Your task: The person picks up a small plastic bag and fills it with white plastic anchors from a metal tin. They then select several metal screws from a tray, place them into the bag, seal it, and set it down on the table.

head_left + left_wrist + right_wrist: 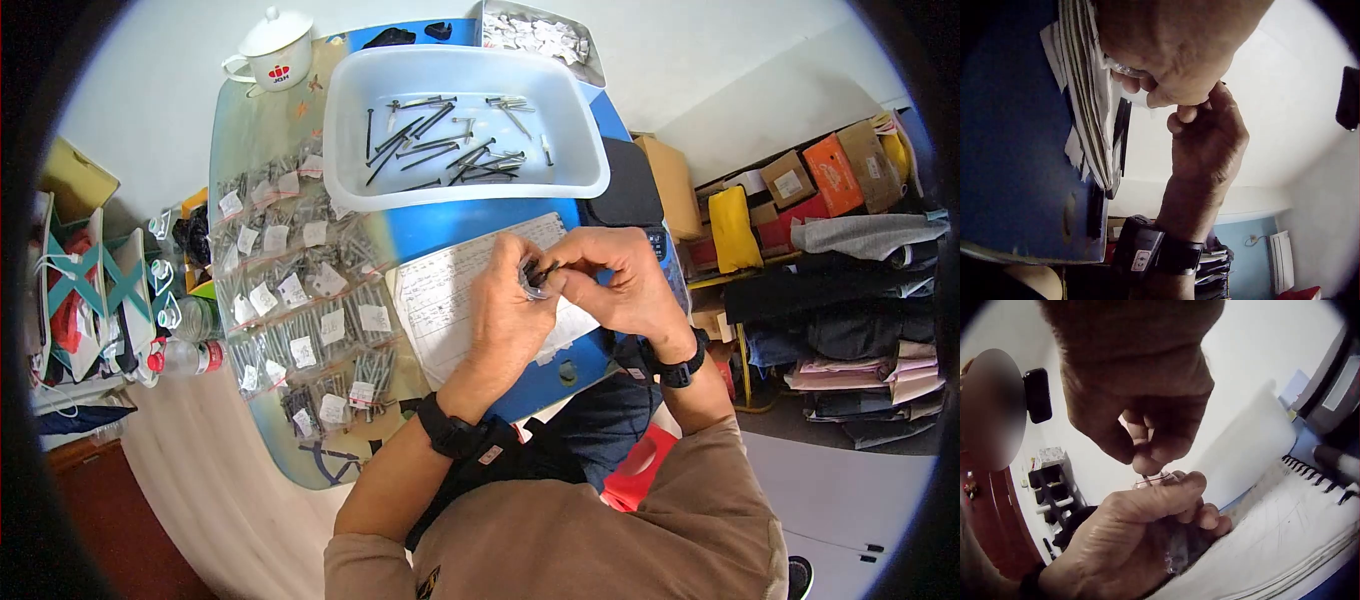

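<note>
Above an open notebook (440,290) with handwriting, the left hand (512,305) grips a small clear plastic bag (535,278) with dark contents. Close against it, the right hand (620,280) has its thumb and fingertips pinched together at the bag's mouth; whatever lies between them is too small to name. In the right wrist view, the left hand (1129,540) curls round the crinkled bag (1177,553), and the right hand (1141,406) is just above. The left wrist view shows the left hand (1172,50) touching the right hand (1207,140), the bag largely hidden.
A translucent tub (465,180) with scattered dark screws stands beyond the notebook. Labelled bags of screws (300,290) cover the table's left side. A white lidded mug (280,55) stands at the back left, a tray of white paper pieces (540,35) at the back.
</note>
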